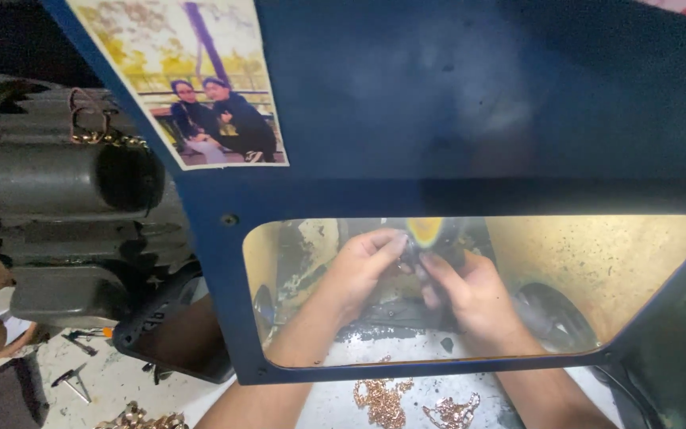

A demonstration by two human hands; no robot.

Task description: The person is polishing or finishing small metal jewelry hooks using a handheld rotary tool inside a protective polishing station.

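Note:
Through a clear window (613, 270) in a dark blue guard panel (478, 103), I see both my hands inside a polishing enclosure. My left hand (363, 266) and my right hand (470, 294) meet at the middle, fingers pinched together on a small dark piece (413, 258) that is mostly hidden. They hold it just under a yellowish spinning wheel (425, 229) at the top of the window. Below the panel, copper-coloured chain pieces (383, 401) lie on the white bench.
A grey motor housing (49, 183) with a chain draped on it stands at the left. A photo print (192, 79) is stuck on the panel. Small tweezers (77, 385) and more chain bits (140, 419) lie on the bench at lower left.

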